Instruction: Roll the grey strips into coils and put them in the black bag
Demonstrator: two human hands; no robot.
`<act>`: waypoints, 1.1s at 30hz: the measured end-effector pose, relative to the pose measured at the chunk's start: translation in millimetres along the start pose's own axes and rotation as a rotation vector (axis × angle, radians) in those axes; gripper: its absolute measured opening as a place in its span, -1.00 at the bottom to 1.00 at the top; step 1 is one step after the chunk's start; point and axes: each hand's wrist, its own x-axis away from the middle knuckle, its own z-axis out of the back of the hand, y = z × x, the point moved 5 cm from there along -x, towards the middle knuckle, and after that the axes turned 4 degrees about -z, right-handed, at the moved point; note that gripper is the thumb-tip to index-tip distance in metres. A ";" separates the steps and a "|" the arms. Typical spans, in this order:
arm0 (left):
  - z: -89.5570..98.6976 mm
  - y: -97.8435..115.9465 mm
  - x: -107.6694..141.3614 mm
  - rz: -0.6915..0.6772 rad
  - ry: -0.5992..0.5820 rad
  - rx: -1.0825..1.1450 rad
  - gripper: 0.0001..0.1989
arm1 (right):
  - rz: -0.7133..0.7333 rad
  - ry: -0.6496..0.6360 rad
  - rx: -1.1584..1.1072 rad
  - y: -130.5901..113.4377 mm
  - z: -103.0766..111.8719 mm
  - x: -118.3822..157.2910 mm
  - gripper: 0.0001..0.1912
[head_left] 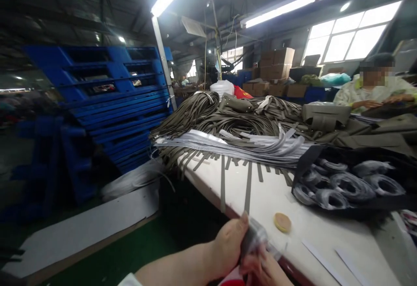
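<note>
Near the bottom centre, my left hand (230,242) is closed round a greyish, partly see-through item (254,236) blurred by motion. My right hand (262,266) is beside it at the lower right of the item, its fingers smeared and touching it. A dark olive strap (248,188) runs from the pile on the table down to my left thumb. Another olive strap (223,186) hangs over the table edge to its left. Something red and white (233,278) shows below my hands.
The white table (260,203) holds a yellow round tin (282,222), piled olive straps (195,110), white strips (228,145) and a black bag (387,153) of clear rolls. Blue pallets (120,103) stand left. A person (374,86) sits at the far right.
</note>
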 end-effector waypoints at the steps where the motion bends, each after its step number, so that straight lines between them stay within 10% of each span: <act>1: 12.8 13.3 -0.8 -0.179 0.104 -0.088 -0.13 | -0.018 -0.093 -0.051 -7.2 -7.3 7.2 -0.65; 5: 43.9 37.6 -8.0 -0.638 0.220 -0.820 -0.13 | -0.150 -0.350 -0.385 -32.8 1.9 45.3 -0.53; 9: 33.4 7.7 -24.0 -0.376 -0.194 -1.110 -0.28 | -0.214 0.031 -0.316 -26.3 71.2 52.7 -0.49; 14: 16.5 -17.1 -19.7 0.223 -0.338 -0.389 -0.29 | -0.095 0.526 0.331 -24.8 106.0 46.7 -0.49; 18: 0.1 -6.9 -16.6 0.450 -0.355 0.268 -0.32 | -0.026 0.392 0.275 -21.8 59.9 30.1 -0.44; 22: 3.1 26.3 -26.4 0.185 -0.234 0.440 -0.33 | -0.058 0.133 0.035 -14.9 21.4 15.2 -0.65; 26: 45.6 45.9 -29.5 -0.563 0.289 -0.166 -0.33 | -0.082 -0.332 -0.349 -29.6 4.9 31.2 -0.59; 28: 46.3 38.7 -27.6 -0.767 0.300 -0.657 -0.24 | -0.086 -0.345 -0.524 -36.9 19.9 42.0 -0.53; 33: 33.3 -3.7 -34.9 -0.265 -0.284 -1.012 -0.30 | -0.216 0.084 -0.288 -11.0 86.7 45.7 -0.58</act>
